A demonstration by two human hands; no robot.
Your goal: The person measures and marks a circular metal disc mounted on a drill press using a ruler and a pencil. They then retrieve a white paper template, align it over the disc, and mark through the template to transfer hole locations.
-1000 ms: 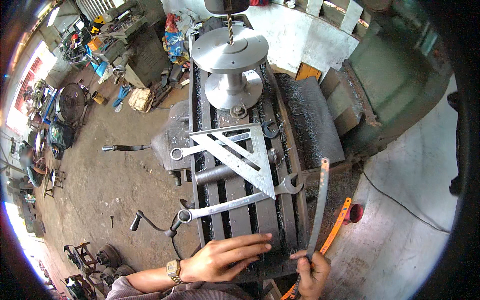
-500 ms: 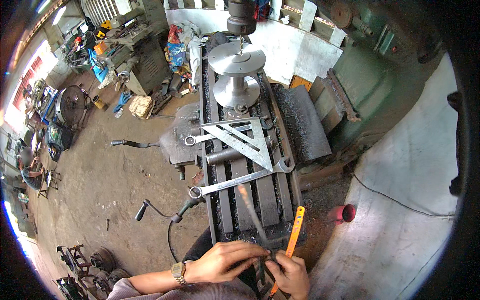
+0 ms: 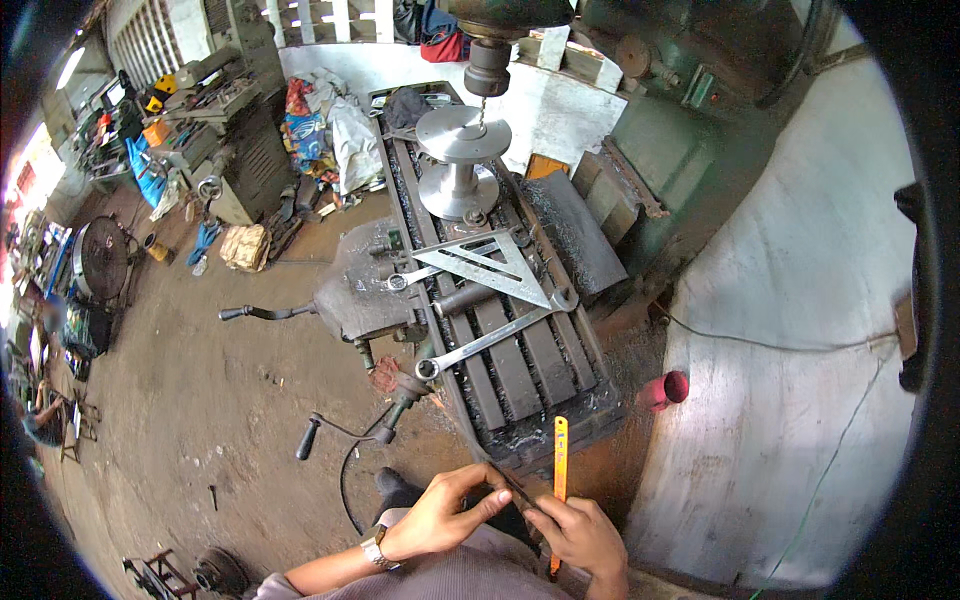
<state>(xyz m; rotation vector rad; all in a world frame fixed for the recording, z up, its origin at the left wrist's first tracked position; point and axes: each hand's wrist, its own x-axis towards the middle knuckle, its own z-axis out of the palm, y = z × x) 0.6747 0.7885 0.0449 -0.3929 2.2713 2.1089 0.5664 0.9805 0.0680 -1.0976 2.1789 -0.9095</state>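
Observation:
My left hand (image 3: 440, 515), with a metal watch on its wrist, pinches a thin dark stick-like tool (image 3: 512, 484); its exact kind is unclear. My right hand (image 3: 582, 535) is closed around the tool's lower part and a narrow yellow-orange strip (image 3: 560, 455) with a hole at its top, resembling a hacksaw blade. Both hands are in front of the slotted machine table (image 3: 520, 375). Upon it lie a long combination wrench (image 3: 495, 340), a triangular metal square (image 3: 485, 268), another wrench (image 3: 398, 281) partly under the square, and a round bar (image 3: 466, 297).
A silver flanged spool (image 3: 460, 188) stands at the table's far end, below a drill chuck (image 3: 487, 68). Crank handles (image 3: 307, 440) jut out at the left. A red cup-like container (image 3: 668, 390) is to the right, near a pale sheet (image 3: 760, 440).
The view has shifted, so the table appears tilted. The dark tool's angle has changed, its upper end now further left. The yellow-orange strip stands more upright. Both hands keep their hold.

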